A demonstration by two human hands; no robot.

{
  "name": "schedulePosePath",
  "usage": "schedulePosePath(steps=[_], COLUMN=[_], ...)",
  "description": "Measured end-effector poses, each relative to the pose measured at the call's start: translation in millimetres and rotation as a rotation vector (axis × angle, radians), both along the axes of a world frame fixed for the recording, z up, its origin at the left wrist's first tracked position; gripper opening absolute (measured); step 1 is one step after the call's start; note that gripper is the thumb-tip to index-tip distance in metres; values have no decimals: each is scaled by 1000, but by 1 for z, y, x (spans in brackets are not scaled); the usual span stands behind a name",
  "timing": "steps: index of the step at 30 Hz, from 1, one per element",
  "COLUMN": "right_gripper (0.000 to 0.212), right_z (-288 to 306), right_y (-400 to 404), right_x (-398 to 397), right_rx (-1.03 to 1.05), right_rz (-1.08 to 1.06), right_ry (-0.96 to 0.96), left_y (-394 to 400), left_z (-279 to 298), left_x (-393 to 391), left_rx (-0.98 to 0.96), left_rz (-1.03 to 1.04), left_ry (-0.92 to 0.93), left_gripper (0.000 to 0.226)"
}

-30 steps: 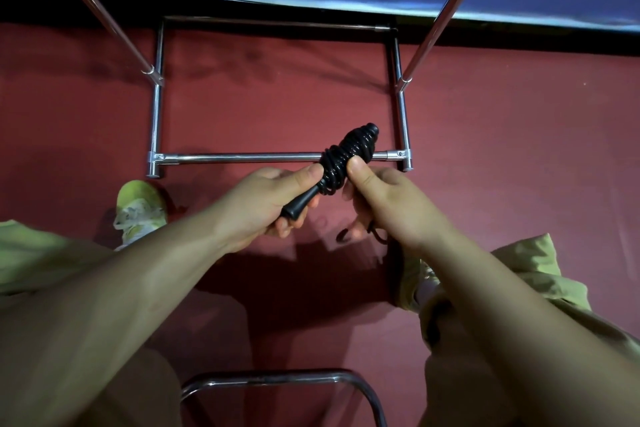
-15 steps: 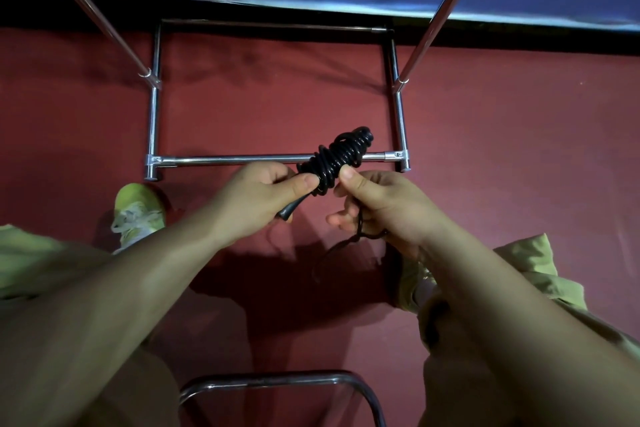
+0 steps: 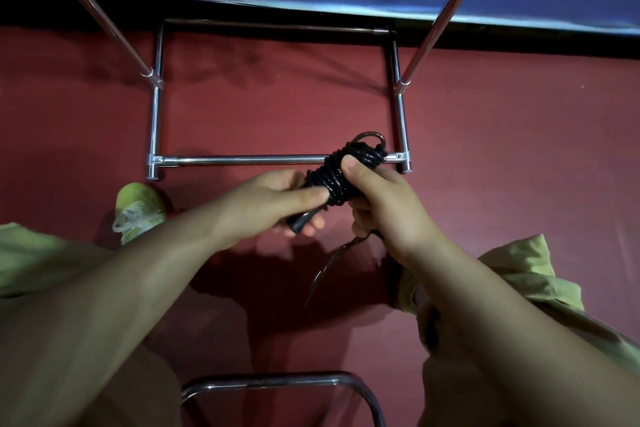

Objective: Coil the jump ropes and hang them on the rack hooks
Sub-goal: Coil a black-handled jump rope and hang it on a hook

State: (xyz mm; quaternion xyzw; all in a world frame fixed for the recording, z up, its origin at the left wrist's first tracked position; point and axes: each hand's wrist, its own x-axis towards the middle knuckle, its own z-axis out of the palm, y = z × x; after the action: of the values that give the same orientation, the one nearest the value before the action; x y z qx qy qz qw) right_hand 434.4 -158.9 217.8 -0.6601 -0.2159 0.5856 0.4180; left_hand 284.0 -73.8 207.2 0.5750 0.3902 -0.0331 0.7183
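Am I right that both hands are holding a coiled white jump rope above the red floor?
Not quite: the jump rope is black, not white, as the head view shows. The left hand and right hand both grip it above the red floor.

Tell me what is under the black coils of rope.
A black handle end pokes out below the coiled jump rope, held by the left hand and right hand. The rest of the handle is covered.

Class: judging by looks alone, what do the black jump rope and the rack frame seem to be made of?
Jump rope: likely plastic or rubber-coated cord, glossy black; highlights glint along its wound coils.
Rack frame: metal tube, probably chromed or polished steel; mirror-bright, with clamped joints at the corners.
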Motion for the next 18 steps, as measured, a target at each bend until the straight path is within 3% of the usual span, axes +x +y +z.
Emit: schedulePosePath(steps=[1,3,9,14,18], right_gripper=[35,32,41,49,51], right_z=[0,1,-4,-8,-14], right_y=[0,-1,-4,-4,-4], right_x=[2,5,4,4,3], right_rx=[15,31,-68,-228,-151], right_rz=[12,83,311,261,168], right_ry=[24,27,-195,-53,-34], left_y=[0,-1,-15,-16,-9], left_z=[2,1,-5,-5,-7], left_x=[-2,-3,3,3,0], left_rx=[-133,-191,189,410,537], left_rz=[38,84,-69,-79,-69], left_ry=[-51,-124,113,205,238], left_gripper=[34,33,15,10,23])
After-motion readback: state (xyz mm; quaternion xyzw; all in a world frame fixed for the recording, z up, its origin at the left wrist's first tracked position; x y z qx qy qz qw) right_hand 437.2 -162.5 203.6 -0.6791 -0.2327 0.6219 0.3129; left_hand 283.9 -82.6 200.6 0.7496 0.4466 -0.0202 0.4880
